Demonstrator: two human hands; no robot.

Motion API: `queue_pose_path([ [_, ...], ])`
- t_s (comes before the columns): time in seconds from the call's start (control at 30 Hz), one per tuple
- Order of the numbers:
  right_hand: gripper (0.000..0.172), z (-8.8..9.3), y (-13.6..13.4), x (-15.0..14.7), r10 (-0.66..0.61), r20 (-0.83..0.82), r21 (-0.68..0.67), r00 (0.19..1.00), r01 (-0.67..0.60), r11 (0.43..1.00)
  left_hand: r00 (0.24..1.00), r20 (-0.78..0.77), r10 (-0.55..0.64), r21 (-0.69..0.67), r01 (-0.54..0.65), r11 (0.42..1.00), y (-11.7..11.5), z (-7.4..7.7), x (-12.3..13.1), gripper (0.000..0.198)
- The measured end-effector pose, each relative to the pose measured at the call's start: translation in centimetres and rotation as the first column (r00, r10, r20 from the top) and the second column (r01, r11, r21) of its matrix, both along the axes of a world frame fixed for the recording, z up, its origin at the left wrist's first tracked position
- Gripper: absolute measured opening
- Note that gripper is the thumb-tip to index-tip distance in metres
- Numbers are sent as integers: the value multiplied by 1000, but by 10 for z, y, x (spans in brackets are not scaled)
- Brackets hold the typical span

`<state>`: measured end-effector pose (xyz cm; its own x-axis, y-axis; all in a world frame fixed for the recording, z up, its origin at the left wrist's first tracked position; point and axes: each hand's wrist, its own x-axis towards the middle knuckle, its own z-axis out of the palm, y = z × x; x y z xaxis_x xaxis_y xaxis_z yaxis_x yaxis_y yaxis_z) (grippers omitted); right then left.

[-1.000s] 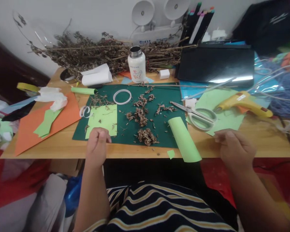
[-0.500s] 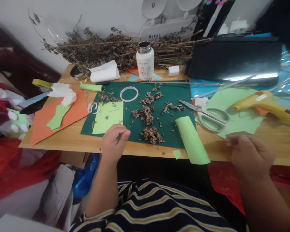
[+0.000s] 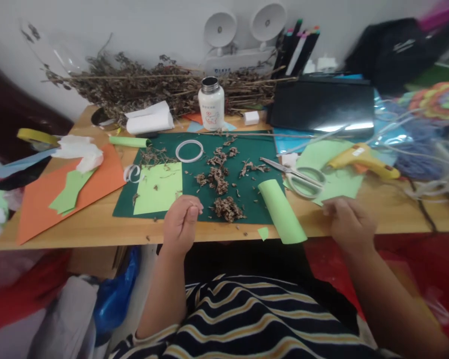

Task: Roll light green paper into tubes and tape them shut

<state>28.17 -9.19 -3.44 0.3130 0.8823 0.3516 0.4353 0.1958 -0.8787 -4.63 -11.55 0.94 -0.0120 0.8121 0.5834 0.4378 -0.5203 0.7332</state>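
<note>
My left hand (image 3: 180,224) is closed with the thumb against the curled fingers, above the table's front edge. No object shows in it. Just beyond it lies a square of light green paper (image 3: 159,192) on a green cutting mat (image 3: 190,209). Crumbled dried leaves (image 3: 228,208) form small heaps right of that hand. My right hand (image 3: 349,222) is also closed, its fingers curled down at the table edge, and nothing is seen in it. Between the hands rests a green paper roll (image 3: 282,212). White-handled scissors (image 3: 307,182) lie near my right hand, over a green paper sheet (image 3: 340,184).
A white bottle (image 3: 211,107) without a lid stands behind the mat, before a pile of dried stalks (image 3: 134,89). A yellow glue gun (image 3: 362,159) lies at right near a black panel (image 3: 322,107). Orange paper (image 3: 37,209) and a tape roll (image 3: 37,136) are at left.
The view has swung right, so the table's things appear further left. My left thumb now presses closer to its fingers. The paper roll and scissors stay in place on the table.
</note>
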Motion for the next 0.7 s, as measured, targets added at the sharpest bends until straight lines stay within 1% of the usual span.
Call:
queue_pose_path([
  [0.1,23,3,0,-2,18,72,-46,997,-15,999,1000,22,4,-49,-2,999,-2,-2,-4,11],
  [0.17,23,3,1,-2,13,81,-58,997,-8,998,1000,15,22,-89,-20,996,-3,-2,-5,12],
  [0.23,23,2,3,-3,-21,64,-41,998,23,999,1000,-9,19,-113,-20,993,-4,0,-5,12],
  [0.3,22,0,5,-3,-44,39,-24,998,45,999,1000,-14,-1,-99,0,995,-3,3,-2,10],
  [0.37,20,-2,7,-3,-36,30,-22,999,37,999,999,-45,-20,-47,17,999,0,6,2,11],
  [0.43,19,-2,8,-2,-23,42,-34,999,24,999,996,-87,-27,-7,27,1000,2,8,5,18],
  [0.5,18,-1,7,-2,-17,49,-47,999,19,999,993,-115,-26,4,27,1000,3,10,8,27],
  [0.57,18,0,7,-2,-7,41,-53,999,9,999,992,-125,-24,6,24,1000,4,11,11,31],
  [0.6,18,0,6,-2,2,35,-49,999,-1,999,992,-123,-20,9,21,1000,5,11,11,29],
  [0.7,19,2,7,-2,46,48,-39,998,-44,998,996,-92,-7,8,8,1000,10,14,8,17],
])
